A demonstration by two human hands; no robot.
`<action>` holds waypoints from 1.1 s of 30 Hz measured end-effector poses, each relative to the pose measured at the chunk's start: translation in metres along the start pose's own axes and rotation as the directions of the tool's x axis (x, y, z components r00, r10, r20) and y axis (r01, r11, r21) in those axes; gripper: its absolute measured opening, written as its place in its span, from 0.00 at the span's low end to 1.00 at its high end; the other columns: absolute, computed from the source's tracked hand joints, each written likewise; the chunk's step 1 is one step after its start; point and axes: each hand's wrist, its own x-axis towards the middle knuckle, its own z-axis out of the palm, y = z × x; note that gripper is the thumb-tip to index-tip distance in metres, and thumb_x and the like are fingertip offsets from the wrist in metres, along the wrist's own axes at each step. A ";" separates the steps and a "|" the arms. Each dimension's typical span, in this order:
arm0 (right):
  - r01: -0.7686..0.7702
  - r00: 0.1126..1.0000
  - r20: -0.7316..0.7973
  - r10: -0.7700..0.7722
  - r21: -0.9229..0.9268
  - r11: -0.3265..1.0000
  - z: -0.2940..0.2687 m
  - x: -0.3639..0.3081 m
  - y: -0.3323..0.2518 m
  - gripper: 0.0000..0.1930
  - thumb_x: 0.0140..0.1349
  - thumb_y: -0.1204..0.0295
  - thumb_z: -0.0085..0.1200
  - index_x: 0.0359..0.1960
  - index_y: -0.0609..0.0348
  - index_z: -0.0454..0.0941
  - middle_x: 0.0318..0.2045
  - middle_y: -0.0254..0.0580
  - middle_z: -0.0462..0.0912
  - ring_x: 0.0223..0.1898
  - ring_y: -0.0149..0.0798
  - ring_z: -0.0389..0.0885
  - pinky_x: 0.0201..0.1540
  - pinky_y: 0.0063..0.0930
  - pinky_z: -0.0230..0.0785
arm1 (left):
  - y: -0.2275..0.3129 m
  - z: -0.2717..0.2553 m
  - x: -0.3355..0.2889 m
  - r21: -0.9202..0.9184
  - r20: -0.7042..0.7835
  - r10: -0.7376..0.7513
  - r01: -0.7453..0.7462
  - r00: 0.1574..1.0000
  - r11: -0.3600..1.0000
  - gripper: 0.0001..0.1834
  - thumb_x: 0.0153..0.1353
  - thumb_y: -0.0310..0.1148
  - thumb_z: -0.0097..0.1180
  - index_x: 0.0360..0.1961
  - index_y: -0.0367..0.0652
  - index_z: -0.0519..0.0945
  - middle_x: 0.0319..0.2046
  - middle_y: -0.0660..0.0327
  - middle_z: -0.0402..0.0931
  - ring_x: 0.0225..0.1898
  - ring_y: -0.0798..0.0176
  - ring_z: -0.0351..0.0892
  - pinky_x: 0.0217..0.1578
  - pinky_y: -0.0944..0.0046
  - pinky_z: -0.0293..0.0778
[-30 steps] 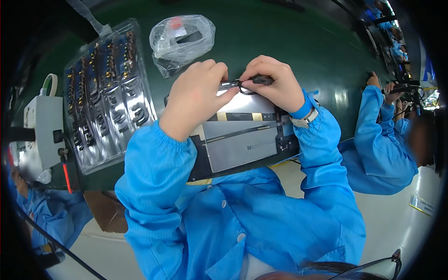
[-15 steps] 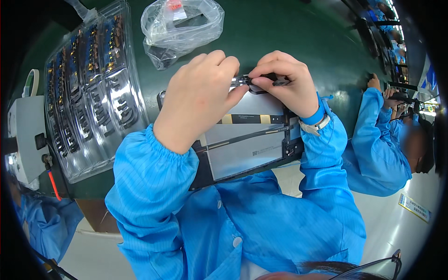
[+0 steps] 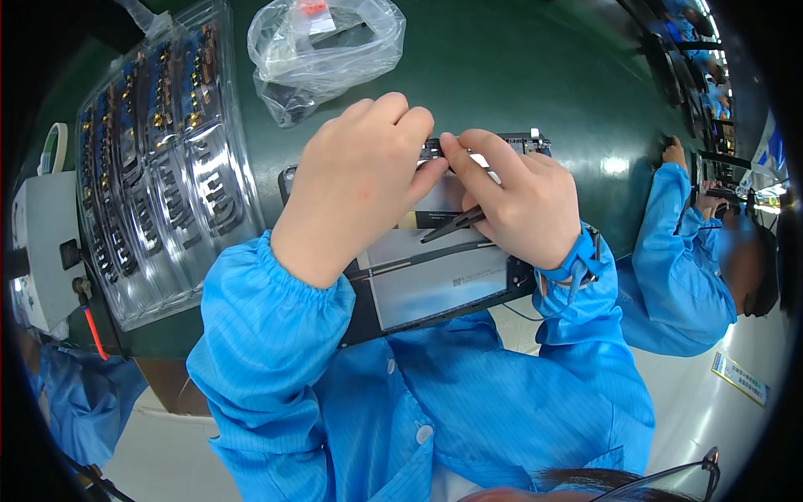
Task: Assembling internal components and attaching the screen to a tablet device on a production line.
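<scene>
Left hand [image 3: 355, 184], at far edge of flat silver-panelled black device [image 3: 439, 289], grasp hidden; right hand [image 3: 535, 205], grasping slim black tweezers [image 3: 450, 227]. Device at near edge of dark-green worktop [image 3: 577, 92]; crumpled clear plastic bag [image 3: 301, 69] beyond; clear plastic parts tray [image 3: 242, 155] left; worktop extends right toward co-worker's blue sleeve [image 3: 657, 230].

The person wears a shiny, bright blue cloth coat [image 3: 468, 385] with thin, darker stripes and round white buttons [image 3: 424, 434] down the front. The puffy blue left sleeve [image 3: 268, 322] bunches up in a stretchy, wrinkly cuff [image 3: 314, 284] behind the bare left hand [image 3: 355, 180]. Behind the bare right hand [image 3: 535, 201] is a bright blue wrist strap [image 3: 579, 258] with a thin bluish cord [image 3: 523, 315]. Dark, thin-framed glasses [image 3: 712, 467] peek in.
</scene>
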 end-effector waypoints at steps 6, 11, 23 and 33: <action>-0.049 0.996 0.075 0.049 -0.010 0.999 -0.002 0.000 -0.003 0.27 0.34 0.79 0.59 0.44 0.55 0.78 0.40 0.34 0.74 0.24 0.31 0.76 0.26 0.23 0.70 | 0.007 -0.003 -0.003 -0.007 0.033 -0.053 0.053 0.998 0.999 0.09 0.46 0.26 0.53 0.32 0.40 0.75 0.29 0.58 0.71 0.33 0.54 0.73 0.34 0.59 0.71; -0.063 0.997 -0.013 0.075 0.405 0.912 0.011 -0.007 0.022 0.25 0.37 0.82 0.57 0.44 0.56 0.77 0.40 0.36 0.74 0.24 0.33 0.77 0.27 0.24 0.71 | 0.006 -0.003 0.000 -0.047 0.044 -0.024 0.026 0.999 0.999 0.09 0.47 0.23 0.50 0.33 0.39 0.75 0.30 0.57 0.72 0.34 0.53 0.74 0.34 0.58 0.71; -0.061 0.974 -0.158 0.161 0.503 0.862 0.015 -0.009 0.023 0.21 0.37 0.85 0.56 0.39 0.60 0.78 0.35 0.39 0.75 0.26 0.35 0.78 0.26 0.25 0.71 | 0.008 -0.006 0.002 -0.107 -0.031 0.062 -0.065 0.998 0.992 0.11 0.48 0.18 0.49 0.33 0.39 0.78 0.31 0.57 0.73 0.32 0.53 0.74 0.34 0.60 0.71; -0.100 0.843 -0.124 0.523 0.920 0.379 0.008 -0.015 0.028 0.16 0.65 0.64 0.38 0.35 0.63 0.76 0.26 0.39 0.71 0.29 0.30 0.73 0.32 0.22 0.66 | 0.006 -0.004 0.002 -0.115 -0.018 0.098 -0.099 0.995 0.988 0.10 0.46 0.19 0.53 0.32 0.39 0.79 0.30 0.59 0.73 0.32 0.56 0.74 0.34 0.63 0.70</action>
